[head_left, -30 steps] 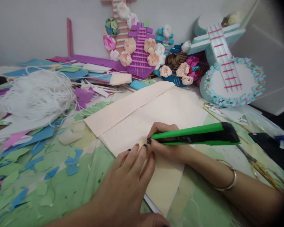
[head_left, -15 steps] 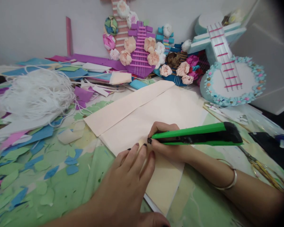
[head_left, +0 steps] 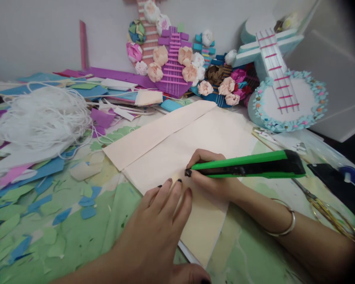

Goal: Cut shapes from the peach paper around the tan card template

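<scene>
My right hand [head_left: 210, 177] grips a green and black utility knife [head_left: 254, 162] near its front end, the long handle pointing off to the right. Its tip and blade are hidden by my fingers. Under both hands lies cream paper [head_left: 225, 130], in stacked or folded layers, with a separate strip [head_left: 159, 134] along the far edge. My left hand [head_left: 156, 225] rests open on the paper's near part, fingers stretched out and fingertips just left of the knife hand.
A tangle of white string [head_left: 44, 118] and scattered paper scraps [head_left: 41, 201] cover the left. Decorated paper guitars [head_left: 174, 59] stand along the back, with a larger pale blue one [head_left: 286, 86] at right. Gold-handled scissors [head_left: 325, 209] lie on the right beside a black flat piece [head_left: 334, 185].
The knife's rear end has risen slightly, and my right hand has shifted a little. My left hand stays spread on the paper. The whole view has moved slightly.
</scene>
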Motion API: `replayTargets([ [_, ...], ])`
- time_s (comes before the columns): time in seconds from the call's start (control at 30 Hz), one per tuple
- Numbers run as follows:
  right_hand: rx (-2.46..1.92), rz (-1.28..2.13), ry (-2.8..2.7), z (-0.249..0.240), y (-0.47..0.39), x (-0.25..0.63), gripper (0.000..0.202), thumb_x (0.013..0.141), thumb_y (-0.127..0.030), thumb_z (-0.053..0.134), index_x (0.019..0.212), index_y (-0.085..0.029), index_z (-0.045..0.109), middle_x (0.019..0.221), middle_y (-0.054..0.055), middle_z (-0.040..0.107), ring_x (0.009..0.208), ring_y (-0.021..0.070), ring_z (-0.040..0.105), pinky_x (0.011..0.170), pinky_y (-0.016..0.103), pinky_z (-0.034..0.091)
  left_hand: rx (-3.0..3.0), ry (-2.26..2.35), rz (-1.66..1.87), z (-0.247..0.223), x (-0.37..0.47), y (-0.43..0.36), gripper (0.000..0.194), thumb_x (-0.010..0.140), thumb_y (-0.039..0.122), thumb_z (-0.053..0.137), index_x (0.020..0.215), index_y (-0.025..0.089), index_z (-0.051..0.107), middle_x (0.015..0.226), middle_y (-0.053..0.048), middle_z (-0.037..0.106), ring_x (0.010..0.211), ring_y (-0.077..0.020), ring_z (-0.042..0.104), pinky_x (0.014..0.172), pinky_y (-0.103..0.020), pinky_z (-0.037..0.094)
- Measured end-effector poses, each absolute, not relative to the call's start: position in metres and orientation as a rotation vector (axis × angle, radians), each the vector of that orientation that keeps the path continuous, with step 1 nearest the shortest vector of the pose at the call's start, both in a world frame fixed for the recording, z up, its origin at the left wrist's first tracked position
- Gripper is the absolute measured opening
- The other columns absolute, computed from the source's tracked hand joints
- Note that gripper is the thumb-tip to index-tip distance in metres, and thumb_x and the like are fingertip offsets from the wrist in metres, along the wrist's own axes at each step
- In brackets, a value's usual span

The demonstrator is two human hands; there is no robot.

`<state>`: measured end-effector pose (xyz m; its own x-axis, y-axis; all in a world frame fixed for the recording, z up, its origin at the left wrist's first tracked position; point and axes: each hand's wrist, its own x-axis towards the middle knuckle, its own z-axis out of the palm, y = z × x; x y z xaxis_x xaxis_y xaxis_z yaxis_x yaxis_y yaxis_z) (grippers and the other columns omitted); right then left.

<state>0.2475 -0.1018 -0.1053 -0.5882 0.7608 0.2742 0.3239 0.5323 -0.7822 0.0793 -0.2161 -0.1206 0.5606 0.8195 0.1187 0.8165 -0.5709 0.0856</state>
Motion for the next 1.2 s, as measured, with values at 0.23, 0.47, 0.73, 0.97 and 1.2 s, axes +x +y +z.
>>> replayTargets([
  [0.23,-0.872,1.077,-2.098,-0.099,-0.107,0.257,0.009,0.082,-0.023,0.06,0.081,-0.015,0.061,0.066,-0.001,0.059,0.057,0.0094,0.051,0.053,0.021,0.04,2.726,1.45,0.199,-0.121,0.078,-0.217,0.106,0.074,0.085,0.032,0.14,0.003,0.041,0.143,-0.029,0.036,0.129,-0.0475,0.037,0.097,-0.062,0.037],
  [0.47,-0.853,1.084,-2.117,-0.1,-0.113,0.267,0.013,0.081,-0.014,0.055,0.091,-0.016,0.062,0.081,0.002,0.066,0.071,0.0122,0.06,0.065,0.023,0.046,2.799,1.488,0.403,-0.143,0.075,-0.221,0.108,0.071,0.084,0.04,0.146,0.007,0.029,0.148,-0.024,0.033,0.134,-0.0425,0.031,0.102,-0.056,0.031],
  [0.73,-0.887,0.988,-2.192,-0.104,-0.116,0.266,0.014,0.079,-0.013,0.056,0.091,-0.018,0.062,0.08,-0.001,0.067,0.067,0.01,0.06,0.061,0.02,0.045,2.895,1.491,0.396,-0.149,0.07,-0.22,0.107,0.075,0.084,0.033,0.149,0.008,0.019,0.149,-0.021,0.033,0.136,-0.0385,0.028,0.102,-0.051,0.028],
  [0.97,-0.863,0.982,-2.24,-0.101,-0.117,0.263,0.014,0.079,-0.013,0.054,0.091,-0.018,0.06,0.074,-0.003,0.064,0.06,0.0081,0.055,0.056,0.019,0.042,2.91,1.546,0.359,-0.152,0.072,-0.219,0.084,0.083,0.056,0.044,0.149,0.011,0.02,0.149,-0.017,0.034,0.136,-0.0357,0.026,0.103,-0.049,0.028],
  [1.2,-0.882,0.991,-2.242,-0.102,-0.117,0.263,0.015,0.079,-0.013,0.054,0.092,-0.019,0.059,0.075,-0.002,0.065,0.062,0.0091,0.056,0.058,0.02,0.043,2.912,1.517,0.379,-0.154,0.071,-0.22,0.082,0.083,0.05,0.046,0.149,0.01,0.019,0.15,-0.017,0.033,0.136,-0.0362,0.027,0.103,-0.049,0.029],
])
